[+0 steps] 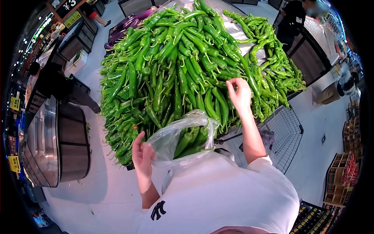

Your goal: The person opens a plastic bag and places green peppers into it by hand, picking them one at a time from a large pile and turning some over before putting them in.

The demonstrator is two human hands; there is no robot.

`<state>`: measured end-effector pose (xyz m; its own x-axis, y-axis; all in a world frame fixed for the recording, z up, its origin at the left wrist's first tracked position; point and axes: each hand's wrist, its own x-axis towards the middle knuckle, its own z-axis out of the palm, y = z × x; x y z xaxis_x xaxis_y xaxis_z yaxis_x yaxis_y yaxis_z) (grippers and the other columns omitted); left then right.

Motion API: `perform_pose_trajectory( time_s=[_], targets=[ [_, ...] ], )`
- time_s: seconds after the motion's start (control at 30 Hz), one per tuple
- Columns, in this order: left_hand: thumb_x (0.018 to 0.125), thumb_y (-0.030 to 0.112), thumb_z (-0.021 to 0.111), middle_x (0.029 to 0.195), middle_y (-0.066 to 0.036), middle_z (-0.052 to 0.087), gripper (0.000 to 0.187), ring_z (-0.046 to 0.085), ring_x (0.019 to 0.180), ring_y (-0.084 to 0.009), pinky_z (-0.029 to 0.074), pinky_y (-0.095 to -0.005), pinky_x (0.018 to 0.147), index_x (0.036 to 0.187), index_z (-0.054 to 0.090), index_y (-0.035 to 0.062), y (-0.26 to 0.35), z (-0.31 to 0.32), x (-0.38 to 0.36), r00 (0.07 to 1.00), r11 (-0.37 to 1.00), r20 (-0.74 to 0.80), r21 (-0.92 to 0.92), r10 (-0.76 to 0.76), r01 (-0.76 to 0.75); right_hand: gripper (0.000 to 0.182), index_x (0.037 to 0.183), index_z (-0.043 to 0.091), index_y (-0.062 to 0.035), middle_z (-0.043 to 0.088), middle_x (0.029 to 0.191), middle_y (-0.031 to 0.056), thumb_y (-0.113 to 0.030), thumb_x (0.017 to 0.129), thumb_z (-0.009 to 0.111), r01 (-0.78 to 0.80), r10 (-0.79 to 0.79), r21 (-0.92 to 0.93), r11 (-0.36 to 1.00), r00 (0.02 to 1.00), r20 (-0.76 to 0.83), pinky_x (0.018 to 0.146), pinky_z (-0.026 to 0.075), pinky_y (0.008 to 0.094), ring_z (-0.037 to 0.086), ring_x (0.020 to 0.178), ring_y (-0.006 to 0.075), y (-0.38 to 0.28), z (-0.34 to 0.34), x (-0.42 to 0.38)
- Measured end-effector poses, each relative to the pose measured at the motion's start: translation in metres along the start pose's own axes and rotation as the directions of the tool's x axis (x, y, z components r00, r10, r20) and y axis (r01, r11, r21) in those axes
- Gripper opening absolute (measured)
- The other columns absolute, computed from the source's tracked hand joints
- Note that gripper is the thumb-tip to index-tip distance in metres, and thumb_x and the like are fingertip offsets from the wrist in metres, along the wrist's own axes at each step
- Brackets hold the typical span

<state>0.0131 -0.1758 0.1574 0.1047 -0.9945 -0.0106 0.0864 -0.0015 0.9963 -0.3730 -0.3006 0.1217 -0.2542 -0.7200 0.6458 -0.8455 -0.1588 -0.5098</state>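
Note:
A clear plastic bag (pixel 163 138) hangs in front of my body with its mouth gaping. Several long green peppers (pixel 191 142) lie inside it. My left hand (pixel 142 158) grips the bag by its left edge, fingers against the film. Over the right part of a big heap of long green peppers (pixel 171 70), my right hand (pixel 239 95) reaches out with its fingers loosely bent and the thumb a little apart. No pepper shows in that hand; its fingertips are right at the peppers.
Thinner, wrinkled green peppers (pixel 278 70) lie to the right, purple eggplants (pixel 126 25) at the back left. A wire shopping cart (pixel 288 134) stands by the right side of the display. People stand at left (pixel 58 84), back right and far right. A metal-topped counter (pixel 43 142) is at left.

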Motion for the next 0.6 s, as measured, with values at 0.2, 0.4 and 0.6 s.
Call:
perform_pose_trajectory(
  time_s=[0.2, 0.4, 0.6],
  targets=[
    [0.095, 0.055, 0.054, 0.081, -0.001, 0.054, 0.076, 0.05, 0.071, -0.0092, 0.039, -0.024, 0.064, 0.144, 0.044, -0.0024, -0.005, -0.007, -0.006, 0.99, 0.987, 0.084, -0.131, 0.11, -0.098, 0.022, 0.088, 0.07, -0.0061, 0.067, 0.087, 0.0097, -0.028, 0.085, 0.075, 0.06, -0.034, -0.165, 0.984, 0.987, 0.155, 0.077, 0.049, 0.0417, 0.063, 0.086, 0.0305, -0.012, 0.04, 0.02],
    [0.095, -0.001, 0.059, 0.093, 0.0, 0.06, 0.047, 0.053, 0.081, -0.0065, 0.044, -0.0205, 0.075, 0.141, 0.046, -0.003, 0.0, -0.009, -0.016, 0.996, 0.997, 0.075, -0.071, 0.046, -0.041, 0.026, 0.089, 0.068, -0.0071, 0.066, 0.09, 0.0104, -0.032, 0.084, 0.074, 0.109, -0.084, -0.074, 0.991, 0.957, 0.278, 0.083, 0.047, 0.0431, 0.063, 0.092, 0.0302, -0.042, 0.066, 0.028],
    [0.098, 0.004, 0.059, 0.106, -0.003, 0.064, 0.043, 0.054, 0.083, -0.0056, 0.044, -0.0202, 0.074, 0.139, 0.048, -0.0029, 0.0, -0.007, -0.017, 0.997, 0.999, 0.073, -0.045, 0.028, -0.025, 0.029, 0.099, 0.066, -0.0059, 0.065, 0.087, 0.0107, -0.028, 0.083, 0.076, 0.27, -0.32, 0.199, 0.942, 0.9, 0.296, 0.083, 0.049, 0.0422, 0.063, 0.091, 0.0304, -0.103, 0.106, 0.054]
  ],
)
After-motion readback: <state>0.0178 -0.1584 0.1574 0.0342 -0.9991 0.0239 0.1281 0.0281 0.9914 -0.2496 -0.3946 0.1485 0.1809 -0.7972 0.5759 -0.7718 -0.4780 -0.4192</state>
